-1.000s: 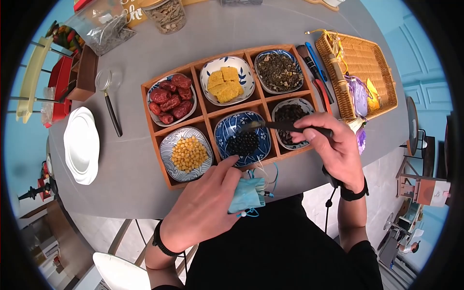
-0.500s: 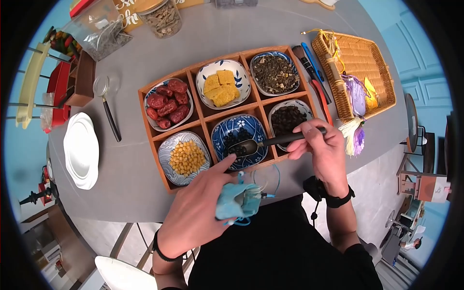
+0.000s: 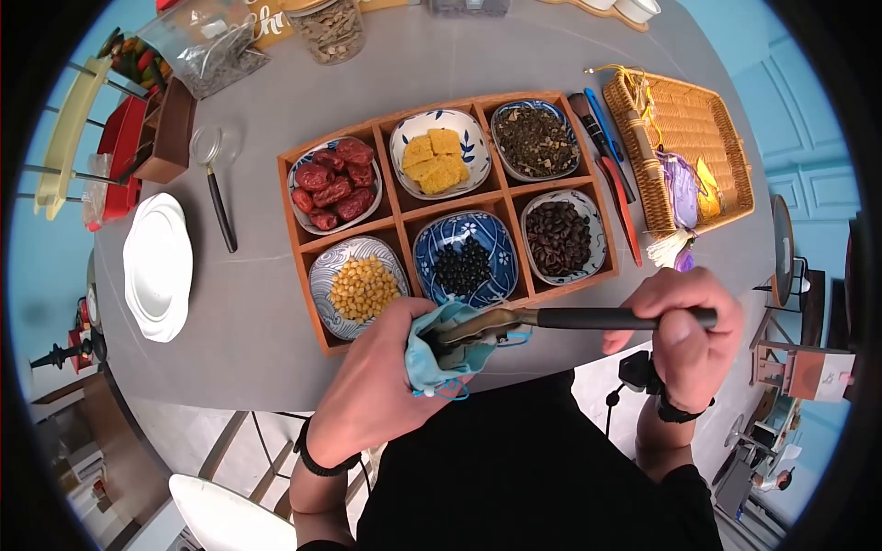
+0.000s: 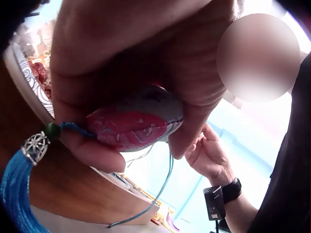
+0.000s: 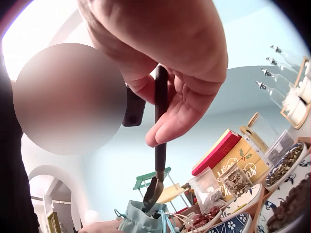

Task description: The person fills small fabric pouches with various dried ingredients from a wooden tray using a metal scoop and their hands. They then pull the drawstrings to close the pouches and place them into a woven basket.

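Observation:
The left hand (image 3: 372,386) grips a small light-blue drawstring pouch (image 3: 430,365), its mouth spread upward. In the left wrist view the pouch's pink-patterned side (image 4: 131,127) lies between fingers and thumb, a blue tassel (image 4: 17,189) hanging from it. Between thumb and fingers, the right hand (image 3: 684,331) holds the black handle (image 3: 597,319) of a small scoop. The scoop's metal head (image 5: 153,190) dips into the pouch opening (image 5: 146,213); its contents are hard to make out. Just beyond the pouch is a blue bowl of black beans (image 3: 462,266).
A divided wooden tray (image 3: 404,220) also holds bowls of corn-like kernels (image 3: 364,288), red dates (image 3: 336,184), yellow blocks (image 3: 435,161), dried leaves (image 3: 535,138) and dark pieces (image 3: 558,237). To the right are a brush, pens and a wicker basket (image 3: 726,147); to the left, a strainer (image 3: 220,207) and white dishes (image 3: 158,266).
The scoop has left the black bean bowl and moved down toward the body into the pouch. The left hand has drawn back from the bowl's edge, and the right hand has shifted right.

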`<state>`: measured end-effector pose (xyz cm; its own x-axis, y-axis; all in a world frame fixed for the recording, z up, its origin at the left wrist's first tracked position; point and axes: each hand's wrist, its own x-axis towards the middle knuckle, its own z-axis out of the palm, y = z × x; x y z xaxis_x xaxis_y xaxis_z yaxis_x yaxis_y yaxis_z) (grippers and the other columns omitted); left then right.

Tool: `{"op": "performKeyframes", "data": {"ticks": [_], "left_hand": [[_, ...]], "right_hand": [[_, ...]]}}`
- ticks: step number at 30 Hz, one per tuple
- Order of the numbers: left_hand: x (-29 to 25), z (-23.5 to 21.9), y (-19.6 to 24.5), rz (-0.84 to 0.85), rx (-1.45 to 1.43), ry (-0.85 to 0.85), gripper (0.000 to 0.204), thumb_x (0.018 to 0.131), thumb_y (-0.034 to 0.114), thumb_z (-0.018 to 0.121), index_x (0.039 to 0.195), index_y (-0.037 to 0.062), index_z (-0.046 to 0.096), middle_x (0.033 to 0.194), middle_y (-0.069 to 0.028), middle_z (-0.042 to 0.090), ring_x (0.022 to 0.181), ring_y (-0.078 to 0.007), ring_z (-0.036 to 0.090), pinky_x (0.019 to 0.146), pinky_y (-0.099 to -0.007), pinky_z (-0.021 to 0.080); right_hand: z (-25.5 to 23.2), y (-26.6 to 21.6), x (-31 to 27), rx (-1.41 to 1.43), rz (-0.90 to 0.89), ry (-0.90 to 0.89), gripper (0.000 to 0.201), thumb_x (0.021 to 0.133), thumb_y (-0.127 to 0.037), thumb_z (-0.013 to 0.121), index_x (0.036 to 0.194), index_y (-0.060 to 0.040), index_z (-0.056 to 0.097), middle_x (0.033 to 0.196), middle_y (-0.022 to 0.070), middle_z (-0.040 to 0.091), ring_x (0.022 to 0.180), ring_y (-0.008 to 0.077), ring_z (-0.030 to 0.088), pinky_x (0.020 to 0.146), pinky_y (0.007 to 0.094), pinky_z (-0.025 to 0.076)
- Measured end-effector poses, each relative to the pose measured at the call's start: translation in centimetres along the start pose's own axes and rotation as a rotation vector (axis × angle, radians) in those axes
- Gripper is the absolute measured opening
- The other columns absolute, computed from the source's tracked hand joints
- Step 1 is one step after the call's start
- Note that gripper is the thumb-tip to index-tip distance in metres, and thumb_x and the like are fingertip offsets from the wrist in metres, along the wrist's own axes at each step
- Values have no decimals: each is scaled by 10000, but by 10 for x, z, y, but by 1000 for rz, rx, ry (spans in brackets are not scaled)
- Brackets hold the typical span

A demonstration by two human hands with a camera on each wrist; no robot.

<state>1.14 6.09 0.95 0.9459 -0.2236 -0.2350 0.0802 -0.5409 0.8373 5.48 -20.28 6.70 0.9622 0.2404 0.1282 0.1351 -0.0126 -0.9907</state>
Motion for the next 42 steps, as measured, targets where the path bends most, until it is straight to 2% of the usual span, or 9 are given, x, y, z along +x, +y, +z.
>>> {"op": "performKeyframes", "data": {"ticks": [5,9,14,19,25,31,34,40,42], "left_hand": [[-3,0,-1,-24,-44,20,588,721,144,833,1177,0,490,1005,-122,644,913,-238,658,822,-333,511],[-15,-5,-15,-39,-226,86,643,701,115,831,1227,8,477,1081,-167,650,1016,-306,662,887,-374,519],[-25,-18,-8,-23,-592,297,602,683,-82,725,1221,20,472,1153,-84,597,998,-164,623,879,-311,504],[-16,-24,-4,192,-343,336,500,726,-161,585,1187,20,513,1164,-75,573,945,-119,570,838,-274,470],[1,-12,17,118,-816,91,491,752,-207,492,1169,46,544,1072,-79,598,857,-125,561,692,-226,455],[15,-3,29,180,-659,-256,533,673,-117,488,1179,35,558,1082,-95,588,871,-135,543,706,-256,454],[19,-4,34,205,-665,-329,631,650,-46,510,1279,11,513,1123,-113,577,942,-156,533,763,-285,452],[25,-14,46,153,-628,-363,693,655,10,559,1344,5,482,1168,-124,575,995,-179,553,837,-288,446],[31,-14,45,351,-377,-513,705,751,15,596,1424,-1,386,1298,-84,526,1157,-158,500,1032,-313,369]], "right_hand": [[-17,26,7,194,-130,9,199,950,-88,532,1045,75,594,853,203,663,737,254,689,725,364,566],[-32,47,18,31,89,-13,198,941,29,526,1111,72,618,945,171,692,861,222,705,790,344,569],[-41,60,23,-171,227,-159,241,893,82,616,1118,21,676,1022,104,707,931,164,699,830,269,543],[-52,62,32,-558,10,-254,251,825,63,683,1069,6,690,974,119,694,873,231,663,818,327,523],[-46,51,39,-912,-291,-258,213,804,14,709,1017,8,689,994,122,669,954,278,600,856,357,482],[-32,14,52,-368,-292,-245,209,899,23,605,1093,8,682,985,104,670,942,227,622,902,354,461],[-21,2,54,-73,-108,-482,288,884,35,625,1167,0,663,1000,84,644,883,147,619,736,277,497],[-20,-5,42,-231,-90,-610,341,847,-24,692,1186,-28,654,994,80,627,741,141,624,663,291,504],[-18,3,39,-198,-106,-596,320,845,-24,689,1163,-29,659,982,74,625,739,137,619,650,292,501]]}}
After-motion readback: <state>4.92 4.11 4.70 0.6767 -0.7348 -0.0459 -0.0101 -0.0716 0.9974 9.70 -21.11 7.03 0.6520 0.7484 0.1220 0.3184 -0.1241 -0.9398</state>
